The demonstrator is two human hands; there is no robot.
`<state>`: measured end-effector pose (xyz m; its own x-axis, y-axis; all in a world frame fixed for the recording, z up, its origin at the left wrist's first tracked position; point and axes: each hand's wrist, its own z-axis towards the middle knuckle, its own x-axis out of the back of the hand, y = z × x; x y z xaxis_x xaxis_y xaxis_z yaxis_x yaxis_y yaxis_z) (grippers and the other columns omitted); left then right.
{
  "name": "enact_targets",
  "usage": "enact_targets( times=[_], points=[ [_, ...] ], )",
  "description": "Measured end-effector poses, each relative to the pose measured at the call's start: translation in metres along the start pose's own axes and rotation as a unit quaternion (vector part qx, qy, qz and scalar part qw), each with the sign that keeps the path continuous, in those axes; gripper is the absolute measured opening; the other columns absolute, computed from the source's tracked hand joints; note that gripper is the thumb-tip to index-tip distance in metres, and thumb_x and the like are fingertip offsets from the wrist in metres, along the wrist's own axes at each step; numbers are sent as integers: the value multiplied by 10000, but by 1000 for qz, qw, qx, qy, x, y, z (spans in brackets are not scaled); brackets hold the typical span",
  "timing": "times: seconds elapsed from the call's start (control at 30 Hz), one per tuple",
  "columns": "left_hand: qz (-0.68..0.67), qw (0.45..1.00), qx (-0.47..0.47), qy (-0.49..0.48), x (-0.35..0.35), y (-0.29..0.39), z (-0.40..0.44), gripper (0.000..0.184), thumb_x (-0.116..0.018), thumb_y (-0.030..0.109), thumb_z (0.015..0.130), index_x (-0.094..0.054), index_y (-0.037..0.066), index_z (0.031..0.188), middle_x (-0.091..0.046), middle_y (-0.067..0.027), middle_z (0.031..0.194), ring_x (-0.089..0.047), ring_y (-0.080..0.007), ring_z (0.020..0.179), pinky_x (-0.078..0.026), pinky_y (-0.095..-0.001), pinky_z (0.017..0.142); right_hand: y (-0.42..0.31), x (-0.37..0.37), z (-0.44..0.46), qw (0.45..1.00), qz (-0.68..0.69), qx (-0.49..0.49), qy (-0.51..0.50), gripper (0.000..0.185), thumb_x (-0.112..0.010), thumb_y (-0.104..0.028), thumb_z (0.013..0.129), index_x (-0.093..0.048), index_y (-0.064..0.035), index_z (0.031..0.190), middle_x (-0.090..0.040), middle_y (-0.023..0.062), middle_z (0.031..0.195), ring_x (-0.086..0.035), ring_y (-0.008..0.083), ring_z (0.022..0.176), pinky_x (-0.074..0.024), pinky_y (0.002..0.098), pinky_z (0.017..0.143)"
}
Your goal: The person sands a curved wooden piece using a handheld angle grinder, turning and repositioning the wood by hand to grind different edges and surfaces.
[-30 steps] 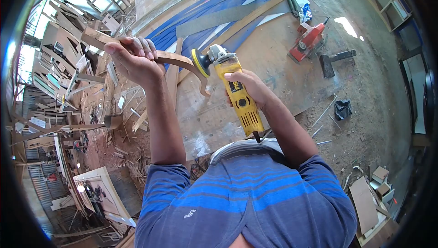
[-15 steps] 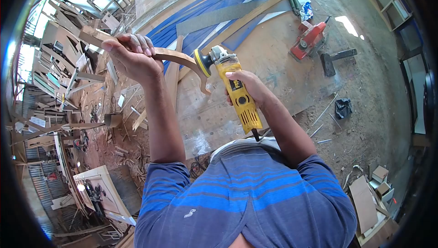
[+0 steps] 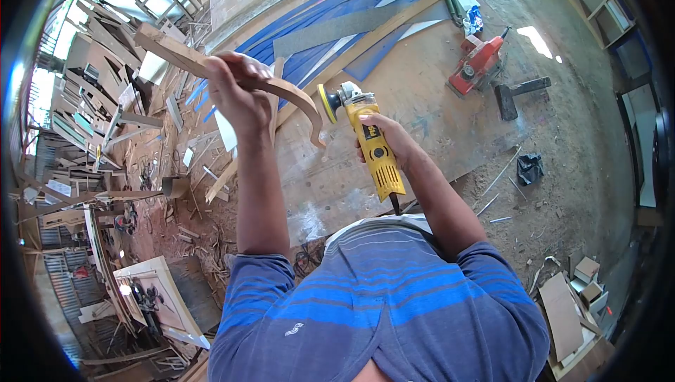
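Observation:
My left hand is wrapped round a curved wooden piece, whose thick end rises to the upper left and whose thin hooked end points down to the right. My right hand grips the body of a yellow power tool with a round yellow-edged disc at its head. A small gap separates the disc from the wood. The tool's cord end is near the shirt.
A red power tool and a hammer lie on the wooden work surface at the right. Blue sheeting and a long plank are at the far side. Wood scraps fill the left.
The wooden piece in my left hand has turned, and that hand has shifted right. The yellow tool has moved slightly right, so its disc now stands apart from the wood.

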<state>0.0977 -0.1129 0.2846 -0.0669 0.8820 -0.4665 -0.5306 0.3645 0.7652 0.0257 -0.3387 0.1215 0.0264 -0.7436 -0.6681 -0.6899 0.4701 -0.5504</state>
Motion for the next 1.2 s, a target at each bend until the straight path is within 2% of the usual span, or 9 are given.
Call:
enact_targets(
  times=[0.1, 0.2, 0.33, 0.43, 0.5, 0.57, 0.8, 0.9, 1.2],
  points=[
    [42, 998, 12, 42, 3, -17, -9, 482, -556, 554, 1073, -544, 116, 872, -487, 2, 657, -496, -119, 564, -426, -267, 537, 7, 7, 2, 1000, 18, -10, -4, 411, -688, -396, 931, -611, -23, 1085, -694, 146, 832, -710, 273, 661, -614, 406, 629],
    [90, 991, -38, 92, -1, -26, -3, 499, -560, 550, 1073, -501, 122, 825, -471, 4, 633, -481, -120, 535, -423, -273, 520, 18, 11, 7, 999, 26, -22, -3, 410, -685, -398, 930, -612, -24, 1082, -695, 147, 835, -714, 271, 673, -615, 407, 635],
    [37, 996, 17, 76, -4, -24, -3, 519, -572, 528, 1078, -457, 134, 760, -429, 19, 592, -433, -105, 494, -400, -271, 490, 22, 5, 10, 999, 27, -30, -8, 420, -693, -399, 925, -612, -19, 1083, -696, 149, 842, -718, 265, 686, -618, 408, 642],
    [73, 992, -7, 103, -6, -28, -1, 500, -568, 465, 1096, -425, 145, 739, -401, 32, 572, -400, -87, 469, -372, -259, 465, 27, 3, 20, 999, 29, -42, -8, 452, -701, -387, 924, -586, -16, 1154, -690, 161, 861, -720, 280, 689, -628, 422, 644],
    [85, 987, -33, 131, -6, -27, -1, 480, -557, 412, 1103, -401, 154, 729, -381, 39, 560, -374, -78, 445, -344, -253, 444, 31, 1, 25, 998, 34, -46, -15, 467, -700, -381, 927, -570, -25, 1200, -685, 165, 867, -718, 287, 688, -630, 432, 647],
    [92, 981, -58, 163, -5, -29, 2, 435, -536, 323, 1105, -377, 168, 731, -353, 54, 549, -336, -68, 414, -297, -250, 414, 34, -4, 26, 999, 22, -38, -2, 453, -690, -397, 923, -589, -16, 1146, -690, 160, 858, -718, 276, 686, -626, 416, 648],
    [79, 974, -53, 205, 1, -22, 7, 379, -531, 251, 1089, -388, 148, 753, -359, 49, 546, -342, -59, 408, -289, -251, 383, 34, -11, 30, 998, 29, -48, -23, 482, -699, -396, 927, -573, -3, 1175, -682, 162, 862, -713, 279, 680, -627, 423, 649],
    [78, 973, -55, 208, -2, -22, 7, 368, -533, 241, 1080, -391, 146, 754, -367, 45, 555, -341, -60, 410, -290, -251, 382, 39, -12, 32, 999, 7, -36, 2, 442, -676, -407, 924, -599, -18, 1120, -690, 153, 847, -718, 273, 687, -621, 412, 656],
    [79, 975, -47, 201, 3, -23, 9, 362, -513, 206, 1071, -386, 147, 737, -368, 42, 554, -331, -60, 408, -294, -253, 384, 31, -18, 23, 1000, -5, -26, -6, 446, -682, -405, 927, -590, -20, 1135, -686, 152, 845, -717, 274, 688, -620, 407, 653]
  ],
)
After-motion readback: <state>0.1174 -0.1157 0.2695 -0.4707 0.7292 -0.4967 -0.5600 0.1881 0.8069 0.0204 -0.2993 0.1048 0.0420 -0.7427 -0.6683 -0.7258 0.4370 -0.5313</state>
